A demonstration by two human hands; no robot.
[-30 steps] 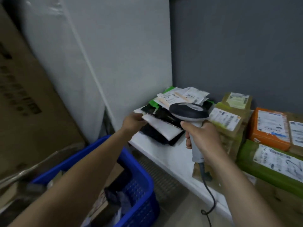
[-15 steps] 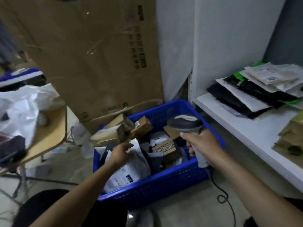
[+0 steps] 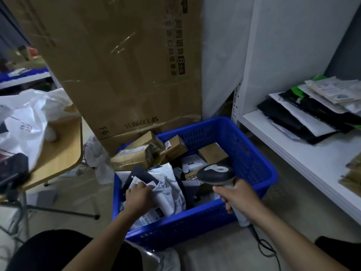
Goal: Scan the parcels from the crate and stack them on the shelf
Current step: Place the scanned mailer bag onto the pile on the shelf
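A blue plastic crate (image 3: 252, 153) on the floor holds several parcels: brown boxes at the back and soft bags in front. My left hand (image 3: 139, 196) reaches into the crate's front left, fingers curled on a white-grey poly mailer (image 3: 170, 192) beside a dark bag. My right hand (image 3: 239, 198) grips the handle of a grey barcode scanner (image 3: 215, 173), held above the crate's right side, its cable trailing to the floor. At right, the white shelf (image 3: 304, 153) bears a stack of flat black, white and green parcels (image 3: 312, 112).
A tall SF Express cardboard box (image 3: 121, 65) leans behind the crate. A wooden chair seat (image 3: 58, 155) with a white plastic bag (image 3: 25, 122) stands at left. More brown parcels (image 3: 351, 173) sit at the shelf's right edge. Bare floor lies between crate and shelf.
My view swung from the shelf down to the crate. My left hand left the shelf stack and went into the crate onto the white mailer. The scanner stayed in my right hand.
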